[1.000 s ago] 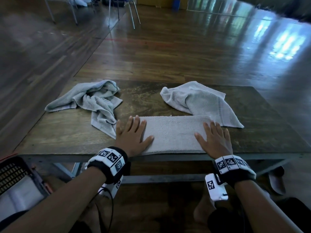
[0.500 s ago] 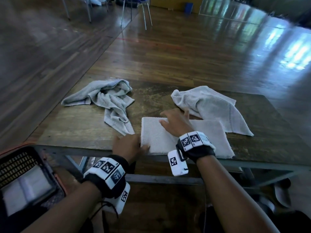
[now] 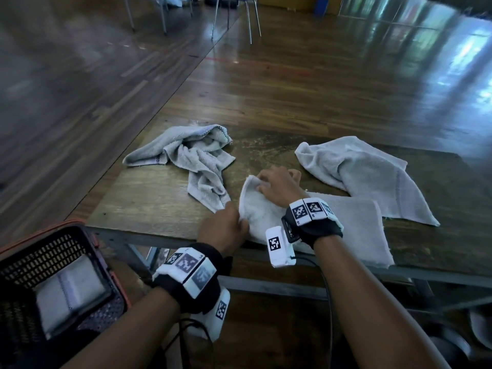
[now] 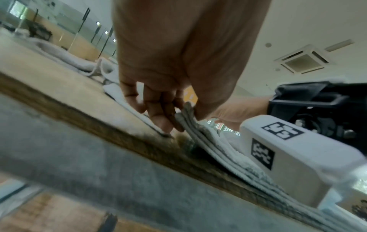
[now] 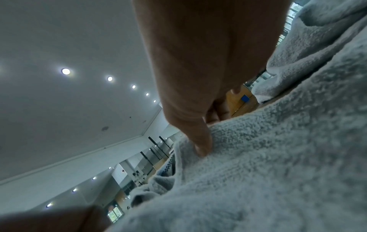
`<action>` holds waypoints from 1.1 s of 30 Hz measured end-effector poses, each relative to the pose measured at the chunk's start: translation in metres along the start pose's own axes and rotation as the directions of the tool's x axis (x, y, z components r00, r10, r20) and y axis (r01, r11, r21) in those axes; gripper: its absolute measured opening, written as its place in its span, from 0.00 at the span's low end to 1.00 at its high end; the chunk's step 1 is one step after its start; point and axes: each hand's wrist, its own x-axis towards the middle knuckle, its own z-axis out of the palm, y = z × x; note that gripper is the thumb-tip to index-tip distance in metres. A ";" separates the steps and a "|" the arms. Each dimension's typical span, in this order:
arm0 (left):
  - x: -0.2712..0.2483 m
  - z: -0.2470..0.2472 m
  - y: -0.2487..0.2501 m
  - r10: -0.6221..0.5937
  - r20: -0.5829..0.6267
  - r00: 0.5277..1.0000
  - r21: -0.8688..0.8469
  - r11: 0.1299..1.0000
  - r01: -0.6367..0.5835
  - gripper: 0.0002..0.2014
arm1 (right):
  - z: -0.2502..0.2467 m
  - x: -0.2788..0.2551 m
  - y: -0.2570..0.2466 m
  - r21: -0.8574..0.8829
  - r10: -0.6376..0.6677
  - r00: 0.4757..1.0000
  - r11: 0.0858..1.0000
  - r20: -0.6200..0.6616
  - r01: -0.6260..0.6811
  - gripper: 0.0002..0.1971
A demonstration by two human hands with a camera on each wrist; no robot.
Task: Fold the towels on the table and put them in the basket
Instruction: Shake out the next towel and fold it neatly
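A pale folded towel (image 3: 356,225) lies along the near edge of the wooden table (image 3: 149,206). Its left end is lifted off the table. My left hand (image 3: 226,227) pinches the near left corner of that towel (image 4: 190,124) between thumb and fingers. My right hand (image 3: 277,185) reaches across and grips the far left corner, thumb pressed into the pile of the towel (image 5: 258,157). Two crumpled towels lie behind: one at the left (image 3: 194,158) and one at the right (image 3: 362,174). The dark mesh basket (image 3: 40,257) sits below the table's left corner with a folded towel (image 3: 69,291) in it.
The table's metal frame (image 3: 266,286) runs under the near edge. Chairs (image 3: 239,14) stand far back on the shiny wooden floor. A shoe (image 3: 479,326) lies under the table at the right.
My hands went from pressing flat on both ends of the folded towel to gripping its left end. The right hand crossed over to the left, and that end now lifts off the table.
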 end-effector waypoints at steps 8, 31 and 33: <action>0.013 -0.056 -0.017 -0.051 -0.396 0.917 -0.380 0.918 -0.113 0.07 | -0.027 -0.003 -0.010 0.438 0.106 0.940 0.898 -0.326 0.051 0.06; -0.036 0.031 0.062 0.697 0.081 0.712 0.086 0.707 -0.702 0.15 | -0.018 -0.075 0.109 0.613 0.249 0.963 0.745 0.107 -0.261 0.06; -0.035 0.033 0.063 0.683 0.140 0.717 0.097 0.711 -0.696 0.17 | -0.018 -0.078 0.107 0.548 0.281 0.953 0.782 0.115 -0.297 0.05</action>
